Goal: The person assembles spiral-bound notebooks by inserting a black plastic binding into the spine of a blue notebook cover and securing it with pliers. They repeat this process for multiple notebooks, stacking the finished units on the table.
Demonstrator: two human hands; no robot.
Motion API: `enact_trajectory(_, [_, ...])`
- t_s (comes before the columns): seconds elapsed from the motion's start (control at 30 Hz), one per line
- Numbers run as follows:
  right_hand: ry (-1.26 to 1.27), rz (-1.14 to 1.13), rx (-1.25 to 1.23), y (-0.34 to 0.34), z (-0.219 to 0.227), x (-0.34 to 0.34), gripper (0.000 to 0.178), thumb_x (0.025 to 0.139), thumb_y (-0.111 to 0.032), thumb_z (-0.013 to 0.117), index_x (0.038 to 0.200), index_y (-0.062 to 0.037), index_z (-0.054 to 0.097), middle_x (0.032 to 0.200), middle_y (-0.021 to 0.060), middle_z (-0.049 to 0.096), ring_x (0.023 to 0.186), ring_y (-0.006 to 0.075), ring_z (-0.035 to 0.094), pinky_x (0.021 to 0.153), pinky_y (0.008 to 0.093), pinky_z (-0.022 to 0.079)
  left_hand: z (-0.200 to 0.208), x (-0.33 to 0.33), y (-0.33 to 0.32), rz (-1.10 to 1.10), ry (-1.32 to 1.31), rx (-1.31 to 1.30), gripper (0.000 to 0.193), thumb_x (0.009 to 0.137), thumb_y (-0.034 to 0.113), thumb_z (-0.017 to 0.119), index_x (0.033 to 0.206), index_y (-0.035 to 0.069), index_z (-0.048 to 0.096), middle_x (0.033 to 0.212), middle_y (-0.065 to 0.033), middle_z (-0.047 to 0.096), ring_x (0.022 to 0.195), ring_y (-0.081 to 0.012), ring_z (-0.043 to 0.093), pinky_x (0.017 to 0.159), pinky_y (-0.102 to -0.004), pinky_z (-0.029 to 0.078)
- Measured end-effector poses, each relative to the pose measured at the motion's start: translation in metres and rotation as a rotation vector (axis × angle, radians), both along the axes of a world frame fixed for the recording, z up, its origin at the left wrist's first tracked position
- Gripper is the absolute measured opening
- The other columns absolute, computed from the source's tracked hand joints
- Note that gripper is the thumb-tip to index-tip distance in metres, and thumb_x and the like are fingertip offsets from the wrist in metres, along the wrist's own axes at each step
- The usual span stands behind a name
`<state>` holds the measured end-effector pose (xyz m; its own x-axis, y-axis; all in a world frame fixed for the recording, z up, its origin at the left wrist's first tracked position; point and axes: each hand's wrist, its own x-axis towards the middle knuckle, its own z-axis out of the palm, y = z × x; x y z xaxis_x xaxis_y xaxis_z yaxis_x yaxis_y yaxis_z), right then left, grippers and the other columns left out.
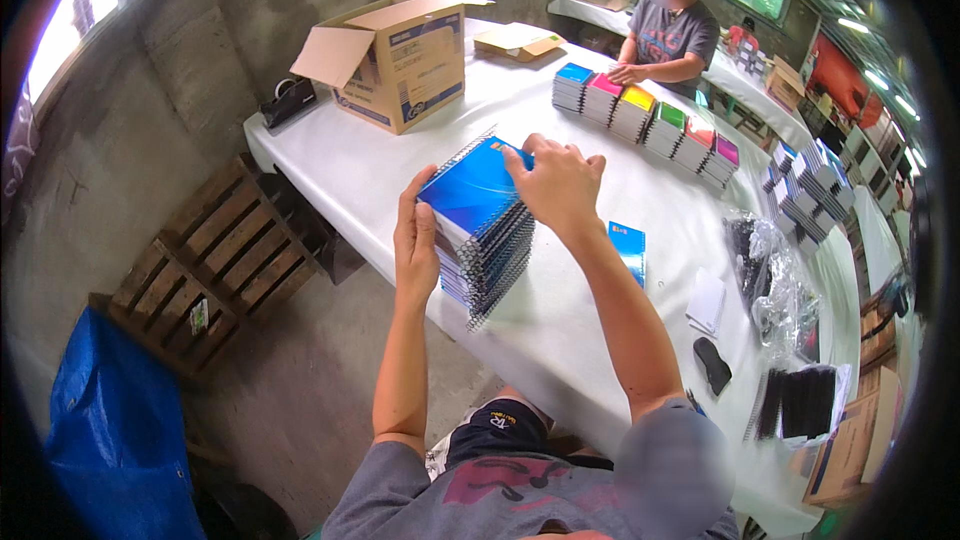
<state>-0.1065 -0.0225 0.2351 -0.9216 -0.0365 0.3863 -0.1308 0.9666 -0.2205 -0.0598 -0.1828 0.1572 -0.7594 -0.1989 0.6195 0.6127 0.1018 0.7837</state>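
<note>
White table (pixel 352 165) and notebook stack (pixel 474 220).
Your left hand (pixel 414 237) grips the stack's left side; your right hand (pixel 560 183), half-spread, touches its top.

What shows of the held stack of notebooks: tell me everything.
The stack of notebooks is tall, with a shiny blue top cover bearing paler curves. Metallic coils line two opposite edges; pale pages show. The left hand holds its left side; the right hand is at its far right corner. Whether it rests on the white table is unclear.
</note>
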Motion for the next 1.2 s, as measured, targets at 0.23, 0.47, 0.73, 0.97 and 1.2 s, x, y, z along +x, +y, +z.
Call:
enact_trajectory(0.23, [0.101, 0.129, -0.091, 0.003, -0.004, -0.004, 0.056, 0.092, -0.054, 0.034, 0.089, -0.0110, 0.070, 0.103, 0.0109, 0.059, 0.102, 0.0270, 0.053, 0.085, 0.0517, 0.032, -0.005, -0.006, 0.002, 0.027, 0.064, -0.014, 0.052, 0.098, 0.040, 0.033, 0.136, 0.004, 0.034, 0.133, -0.0157, 0.043, 0.124, -0.0240, 0.039, 0.105, -0.0361, 0.029])
enact_trajectory(0.47, [0.016, -0.130, -0.365, 0.075, -0.057, -0.007, 0.047, 0.088, -0.046, 0.049, 0.126, -0.0191, 0.050, 0.126, 0.0091, 0.048, 0.120, 0.0289, 0.043, 0.092, 0.0579, 0.031, -0.010, -0.005, -0.011, 0.191, 0.186, 0.261, 0.052, 0.098, 0.037, 0.034, 0.135, 0.002, 0.028, 0.134, -0.0172, 0.040, 0.125, -0.0273, 0.039, 0.104, -0.0389, 0.029])
enact_trajectory(0.73, [-0.261, -0.472, -0.647, 0.205, -0.202, 0.019, 0.071, 0.052, -0.061, 0.077, 0.093, -0.0031, 0.065, 0.089, 0.0174, 0.066, 0.090, 0.0303, 0.063, 0.081, 0.0371, 0.049, 0.024, 0.079, 0.041, 0.373, 0.803, 0.099, 0.040, 0.094, 0.033, 0.036, 0.120, 0.002, 0.035, 0.120, -0.0172, 0.043, 0.116, -0.0357, 0.043, 0.103, -0.0464, 0.033])
enact_trajectory(0.97, [0.169, -0.418, -0.564, 0.234, -0.202, 0.036, 0.060, 0.067, -0.025, 0.077, 0.114, -0.0058, 0.045, 0.093, 0.0188, 0.063, 0.092, 0.0384, 0.060, 0.079, 0.0454, 0.048, -0.016, 0.090, 0.155, -0.232, 0.543, -0.213, 0.032, 0.084, 0.012, 0.057, 0.110, 0.000, 0.043, 0.106, -0.0160, 0.045, 0.104, -0.0333, 0.047, 0.093, -0.0477, 0.039])
enact_trajectory(1.2, [-0.239, -0.135, -0.288, 0.209, -0.164, 0.176, 0.034, 0.068, -0.013, 0.068, 0.100, -0.0101, 0.054, 0.084, 0.0135, 0.064, 0.080, 0.0347, 0.063, 0.066, 0.0431, 0.050, -0.075, 0.110, 0.231, -0.218, 0.378, -0.836, 0.050, 0.085, 0.026, 0.060, 0.126, 0.004, 0.044, 0.120, -0.0131, 0.050, 0.123, -0.0349, 0.039, 0.106, -0.0552, 0.015])
